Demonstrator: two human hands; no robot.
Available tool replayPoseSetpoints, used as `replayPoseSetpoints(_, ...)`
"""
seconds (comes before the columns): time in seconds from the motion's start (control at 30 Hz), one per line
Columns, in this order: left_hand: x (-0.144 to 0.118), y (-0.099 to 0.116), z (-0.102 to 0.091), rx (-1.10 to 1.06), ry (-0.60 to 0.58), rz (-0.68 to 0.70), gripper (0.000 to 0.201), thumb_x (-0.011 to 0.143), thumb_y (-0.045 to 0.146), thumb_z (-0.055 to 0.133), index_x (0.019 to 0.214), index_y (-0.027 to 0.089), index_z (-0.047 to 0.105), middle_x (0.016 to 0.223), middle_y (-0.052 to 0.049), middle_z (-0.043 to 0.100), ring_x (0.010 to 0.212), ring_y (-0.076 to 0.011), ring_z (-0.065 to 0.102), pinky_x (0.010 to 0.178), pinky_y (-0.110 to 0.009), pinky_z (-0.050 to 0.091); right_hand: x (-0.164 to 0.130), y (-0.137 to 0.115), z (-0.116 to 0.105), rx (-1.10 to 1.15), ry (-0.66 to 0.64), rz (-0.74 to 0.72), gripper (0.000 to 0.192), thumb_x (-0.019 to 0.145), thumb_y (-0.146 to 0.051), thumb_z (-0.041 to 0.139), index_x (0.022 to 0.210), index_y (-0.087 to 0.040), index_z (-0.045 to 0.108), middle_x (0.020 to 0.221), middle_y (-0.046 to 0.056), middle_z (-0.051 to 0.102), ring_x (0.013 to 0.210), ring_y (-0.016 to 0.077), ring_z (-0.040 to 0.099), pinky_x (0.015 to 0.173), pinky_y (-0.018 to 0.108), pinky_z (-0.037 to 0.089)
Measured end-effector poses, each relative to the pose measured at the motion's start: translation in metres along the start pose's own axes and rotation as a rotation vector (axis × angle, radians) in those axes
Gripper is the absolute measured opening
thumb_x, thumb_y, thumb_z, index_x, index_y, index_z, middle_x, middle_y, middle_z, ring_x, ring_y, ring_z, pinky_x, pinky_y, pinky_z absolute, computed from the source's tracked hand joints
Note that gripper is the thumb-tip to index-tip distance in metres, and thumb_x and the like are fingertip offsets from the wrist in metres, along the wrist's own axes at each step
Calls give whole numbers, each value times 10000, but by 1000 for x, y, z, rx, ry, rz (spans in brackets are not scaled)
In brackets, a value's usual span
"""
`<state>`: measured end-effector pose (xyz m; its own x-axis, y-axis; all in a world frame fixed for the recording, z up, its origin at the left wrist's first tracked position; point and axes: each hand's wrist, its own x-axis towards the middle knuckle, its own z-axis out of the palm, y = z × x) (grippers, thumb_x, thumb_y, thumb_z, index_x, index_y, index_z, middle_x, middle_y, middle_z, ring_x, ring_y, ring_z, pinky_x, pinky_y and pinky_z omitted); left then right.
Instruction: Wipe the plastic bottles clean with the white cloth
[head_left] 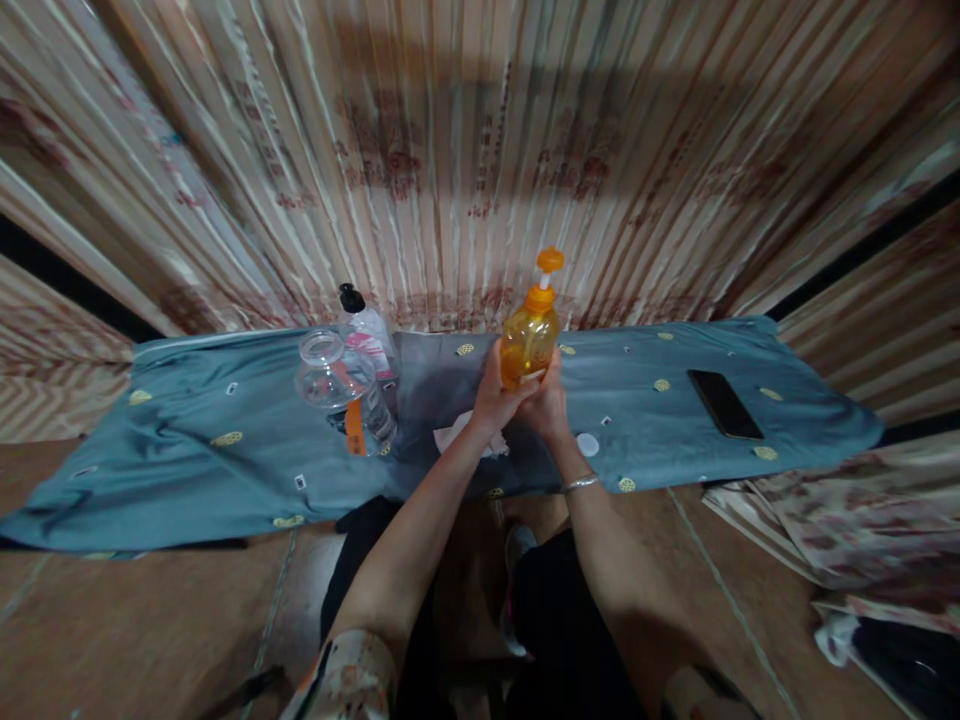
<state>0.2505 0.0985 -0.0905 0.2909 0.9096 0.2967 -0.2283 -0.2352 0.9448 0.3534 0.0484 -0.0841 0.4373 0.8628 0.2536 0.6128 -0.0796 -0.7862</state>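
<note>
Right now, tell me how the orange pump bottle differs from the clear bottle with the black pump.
The orange pump bottle holds amber liquid; the clear bottle with the black pump looks colourless, with a pink label.
The orange pump bottle is gripped by both the left hand and the right hand; the clear bottle stands untouched on the blue cloth.
The orange bottle's pump is orange, the clear bottle's black.
Both stand upright.

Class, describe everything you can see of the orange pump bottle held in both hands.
The clear plastic pump bottle filled with orange liquid stands upright, raised above the grey-blue patterned cloth. It has a rounded body, an orange collar and an orange pump head on a pale stem. The left hand and right hand clasp its lower part from both sides, hiding the base.
</note>
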Motion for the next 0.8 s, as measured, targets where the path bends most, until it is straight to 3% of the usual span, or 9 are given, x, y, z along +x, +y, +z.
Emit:
replayPoseSetpoints(0.13, -6, -12, 16, 34, -71, -27, 1047, 755, 357, 820, 1658, 228, 307, 1690, -158, 444, 1603, -325, 391, 1328, -492, 293, 14, 17, -5, -75, 65, 35, 1054, 839, -510, 673, 1693, -127, 188, 1421, 216, 689, 1214, 354, 732, 1017, 476, 598)
replayPoseSetpoints(0.23, -13, -19, 24, 85, -110, -61, 988, 823, 440, 777, 1665, 220, 312, 1756, -152, 349, 1672, -318, 246, 1369, -492, 174, 23, 30, -5, -89, 118, 57, 1132, 814, -528, 704, 1706, -124, 135, 1391, 210, 704, 1178, 338, 740, 1002, 474, 601)
replayPoseSetpoints(0.33, -19, -26, 29, 123, -145, -105, 903, 897, 535, 714, 1647, 180, 359, 1785, -180, 275, 1688, -334, 193, 1377, -496, 143, 32, 42, -4, -106, 196, 56, 1183, 787, -529, 724, 1705, -111, 106, 1403, 222, 690, 1189, 340, 731, 1023, 492, 587)
replayPoseSetpoints(0.43, -24, -31, 34, 139, -177, -132, 863, 928, 562, 678, 1628, 153, 386, 1774, -205, 291, 1679, -348, 225, 1375, -508, 159, 39, 52, -4, -129, 262, 79, 1190, 768, -534, 728, 1693, -99, 119, 1403, 233, 680, 1219, 354, 717, 1047, 508, 574)
replayPoseSetpoints(0.63, -30, -34, 39, 125, -220, -131, 655, 949, 491, 653, 1528, 225, 502, 1693, -112, 473, 1650, -291, 313, 1374, -488, 194, 46, 66, -6, -134, 326, 38, 1230, 750, -539, 767, 1694, -168, 70, 1372, 184, 688, 1242, 336, 693, 1070, 501, 563)
replayPoseSetpoints(0.8, -33, -34, 42, 82, -226, -130, 648, 923, 400, 686, 1511, 196, 507, 1718, -136, 426, 1655, -288, 299, 1378, -477, 190, 42, 64, -10, -140, 302, 59, 1214, 776, -584, 757, 1679, -114, 95, 1389, 227, 672, 1288, 346, 672, 1113, 513, 535)
